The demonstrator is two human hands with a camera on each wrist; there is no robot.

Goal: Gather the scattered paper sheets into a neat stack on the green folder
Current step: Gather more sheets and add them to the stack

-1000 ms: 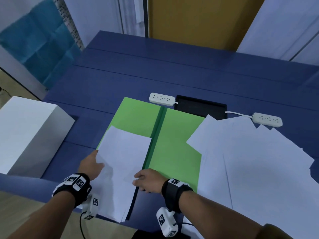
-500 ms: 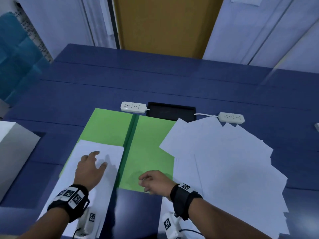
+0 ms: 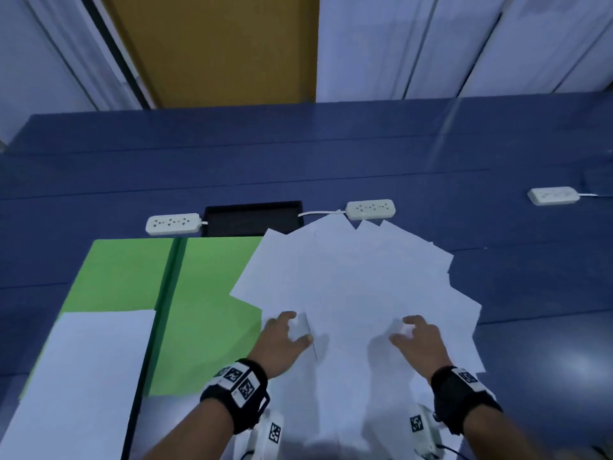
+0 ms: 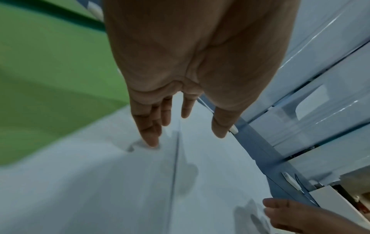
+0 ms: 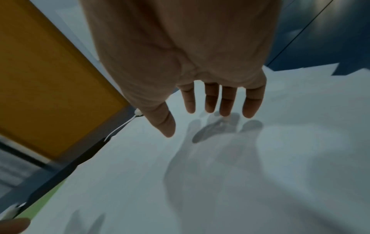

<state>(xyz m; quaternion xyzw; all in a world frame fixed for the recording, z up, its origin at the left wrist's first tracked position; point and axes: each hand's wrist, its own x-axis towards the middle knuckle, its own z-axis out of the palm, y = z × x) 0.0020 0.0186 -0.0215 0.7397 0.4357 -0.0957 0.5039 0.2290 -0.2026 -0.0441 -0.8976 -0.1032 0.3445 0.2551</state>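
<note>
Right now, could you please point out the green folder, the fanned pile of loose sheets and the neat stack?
green folder [image 3: 205,313], head view, bare right flap.
fanned pile of loose sheets [image 3: 348,277], head view, middle of the fan.
neat stack [image 3: 93,360], head view, top sheet.

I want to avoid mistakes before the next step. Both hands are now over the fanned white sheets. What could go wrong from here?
1. The fanned sheets point many ways; the left hand and right hand may crease corners when squaring them.
2. The fan reaches the power strip and its cable, so sheets could snag there.
3. The stack on the green folder overhangs its near edge and may slide off.
</note>
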